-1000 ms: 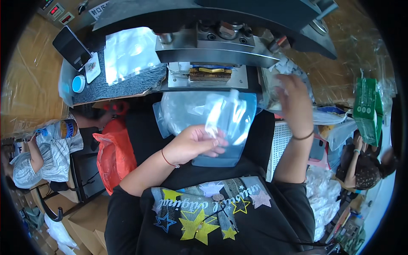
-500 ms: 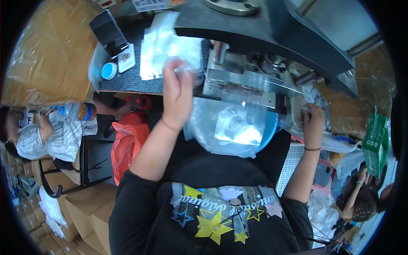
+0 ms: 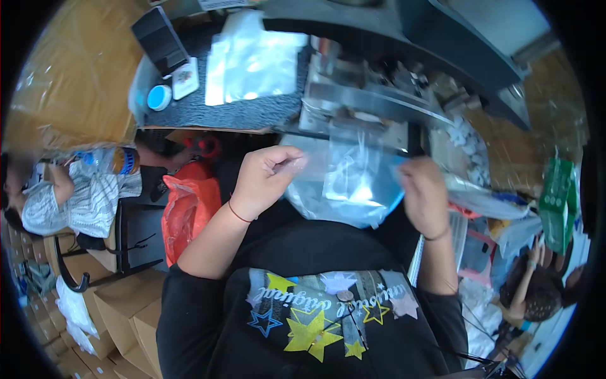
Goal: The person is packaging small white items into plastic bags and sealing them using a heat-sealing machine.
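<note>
My left hand (image 3: 266, 180) is closed in a pinch in front of the bench edge, on what looks like thin clear plastic film (image 3: 314, 165) reaching toward the right. My right hand (image 3: 424, 196) is at the right side of the clear plastic bags, its fingers curled but smeared by motion, so what it holds is unclear. Between the hands, clear plastic bags (image 3: 360, 189) lie over a blue basin at my lap. Just beyond is the metal jaw (image 3: 379, 101) of a dark press machine (image 3: 467, 57). A stack of clear flat bags (image 3: 252, 66) rests on the bench left of it.
A phone (image 3: 159, 41) stands on the bench beside a small blue-lidded jar (image 3: 159, 97). At the left are a large taped carton (image 3: 69, 82) and a red plastic bag (image 3: 189, 215). White pieces (image 3: 467, 148) lie right of the press. Other people sit at both sides.
My left hand has come back from the bag stack toward my lap. My right hand has moved left and nearer, from the white pieces to the plastic bags.
</note>
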